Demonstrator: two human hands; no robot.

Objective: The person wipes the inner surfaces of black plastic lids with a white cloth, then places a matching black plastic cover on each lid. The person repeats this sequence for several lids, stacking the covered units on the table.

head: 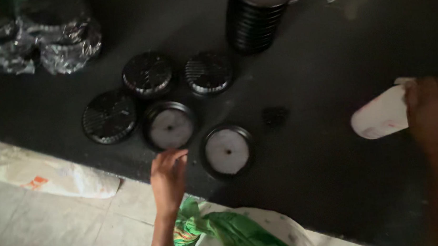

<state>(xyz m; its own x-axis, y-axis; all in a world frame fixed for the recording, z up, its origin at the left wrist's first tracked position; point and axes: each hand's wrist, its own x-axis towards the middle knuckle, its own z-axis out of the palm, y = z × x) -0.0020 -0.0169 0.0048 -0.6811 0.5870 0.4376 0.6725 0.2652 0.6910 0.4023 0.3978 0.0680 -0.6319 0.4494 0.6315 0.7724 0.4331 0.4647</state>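
My left hand (pixel 168 179) hovers just below a black round container (pixel 169 126) with white filling, fingers loosely curled and holding nothing. A second filled black container (pixel 227 151) lies just right of that hand. My right hand (pixel 434 111) grips a stack of white paper discs or cups (pixel 382 114) at the right side of the dark surface (pixel 326 145). Three black ribbed lids (pixel 110 116) (pixel 147 74) (pixel 208 72) lie beyond the filled containers.
A tall stack of black containers (pixel 257 14) stands at the top centre. Plastic-wrapped packs (pixel 37 36) sit at the top left. A white bag (pixel 44 178) lies on the pale floor at left. Green cloth (pixel 234 232) is at the bottom centre.
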